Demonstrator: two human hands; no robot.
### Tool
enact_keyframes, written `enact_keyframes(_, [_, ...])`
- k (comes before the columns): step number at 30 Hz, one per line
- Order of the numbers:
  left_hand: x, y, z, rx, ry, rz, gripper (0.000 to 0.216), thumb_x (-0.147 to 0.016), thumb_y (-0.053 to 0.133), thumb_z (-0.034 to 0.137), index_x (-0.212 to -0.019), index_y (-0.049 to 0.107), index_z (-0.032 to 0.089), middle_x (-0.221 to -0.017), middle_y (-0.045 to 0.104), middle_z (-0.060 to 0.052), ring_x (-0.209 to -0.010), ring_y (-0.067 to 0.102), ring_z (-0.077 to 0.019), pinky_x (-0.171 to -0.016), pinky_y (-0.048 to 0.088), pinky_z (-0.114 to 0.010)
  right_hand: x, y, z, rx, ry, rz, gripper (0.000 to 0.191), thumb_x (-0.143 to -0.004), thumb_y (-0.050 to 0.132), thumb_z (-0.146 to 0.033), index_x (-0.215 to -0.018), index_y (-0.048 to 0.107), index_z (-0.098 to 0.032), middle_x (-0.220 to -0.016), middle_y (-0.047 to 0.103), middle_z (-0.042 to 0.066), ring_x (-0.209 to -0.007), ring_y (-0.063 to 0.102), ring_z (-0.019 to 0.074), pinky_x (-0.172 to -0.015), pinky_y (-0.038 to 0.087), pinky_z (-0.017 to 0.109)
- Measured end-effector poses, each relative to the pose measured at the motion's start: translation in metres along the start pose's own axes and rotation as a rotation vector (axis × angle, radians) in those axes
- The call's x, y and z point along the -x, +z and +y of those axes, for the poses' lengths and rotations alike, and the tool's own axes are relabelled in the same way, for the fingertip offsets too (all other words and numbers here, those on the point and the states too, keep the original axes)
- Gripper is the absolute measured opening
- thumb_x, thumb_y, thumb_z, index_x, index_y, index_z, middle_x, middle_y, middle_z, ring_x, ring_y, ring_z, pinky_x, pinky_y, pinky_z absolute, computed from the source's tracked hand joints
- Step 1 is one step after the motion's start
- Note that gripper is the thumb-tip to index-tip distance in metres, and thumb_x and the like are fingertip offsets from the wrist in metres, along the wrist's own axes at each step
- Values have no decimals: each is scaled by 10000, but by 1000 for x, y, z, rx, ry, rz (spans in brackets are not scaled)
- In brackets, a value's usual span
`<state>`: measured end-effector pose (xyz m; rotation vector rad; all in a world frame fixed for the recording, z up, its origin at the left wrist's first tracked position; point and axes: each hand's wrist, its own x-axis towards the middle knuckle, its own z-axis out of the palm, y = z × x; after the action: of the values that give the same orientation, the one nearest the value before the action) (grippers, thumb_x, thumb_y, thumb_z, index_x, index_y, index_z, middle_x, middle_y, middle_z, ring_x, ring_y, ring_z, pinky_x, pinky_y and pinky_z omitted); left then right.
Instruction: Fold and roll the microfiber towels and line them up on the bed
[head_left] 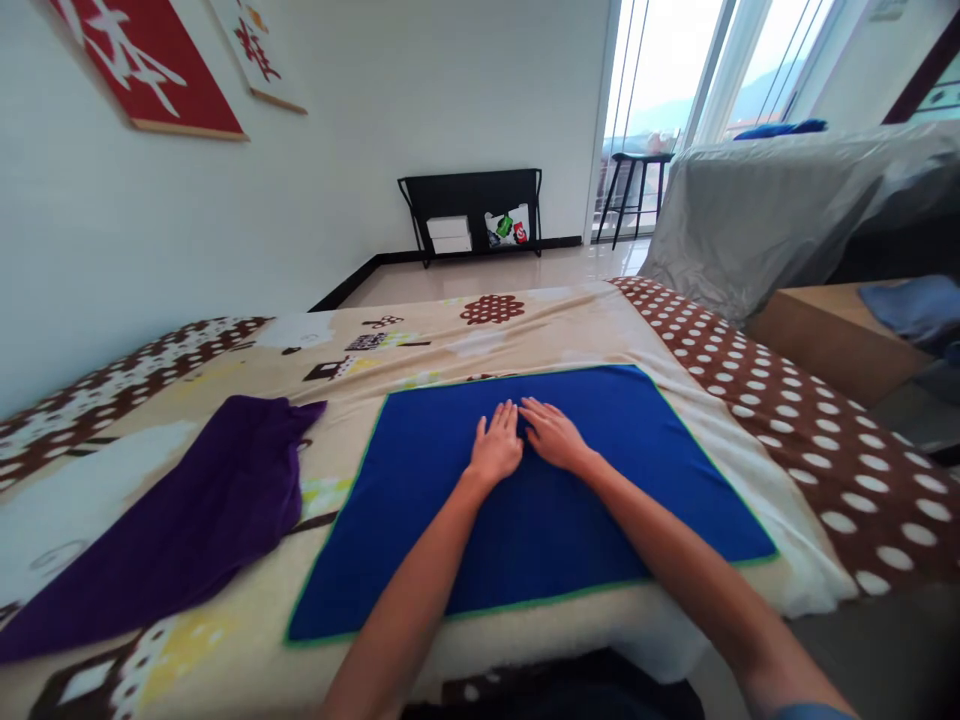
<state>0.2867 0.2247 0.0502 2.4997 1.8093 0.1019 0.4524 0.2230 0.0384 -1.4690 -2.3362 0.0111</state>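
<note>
A blue cloth (555, 540) with a green stitched edge lies spread flat on the bed. Both hands rest on its upper middle, palms down and close together. My left hand (498, 442) has its fingers stretched out, pointing away from me. My right hand (553, 432) lies flat beside it, its fingers angled to the left. Neither hand holds anything. To the left lies a purple cloth (202, 510), loosely laid and a little wrinkled, apart from the blue one.
A patterned blanket (420, 350) with a brown polka-dot border covers the bed. On the right stand a cardboard box (832, 320) with clothing on it and furniture under a plastic sheet (765, 200). A black rack (472, 190) stands by the far wall, a stool (637, 180) near the window.
</note>
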Motion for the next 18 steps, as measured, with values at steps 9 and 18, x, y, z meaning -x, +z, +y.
enact_keyframes(9, [-32, 10, -167, -39, -265, 80, 599, -984, 230, 518, -1514, 310, 249, -1600, 277, -63, -1477, 242, -238, -1171, 207, -532, -3, -12, 170, 45, 265, 0, 426, -952, 559, -388, -1325, 524, -186, -1387, 495, 109, -1242, 507, 262, -1040, 420, 526])
enact_keyframes(18, [-37, 27, -225, -66, -363, 125, 681, -953, 243, 613, -1527, 273, 247, -1617, 235, -45, -1495, 176, -242, -1187, 149, -523, 10, 6, 251, 111, 530, -84, 642, -1004, 214, -565, -1517, 327, -196, -1573, 305, 65, -1458, 255, 229, -1196, 190, 447])
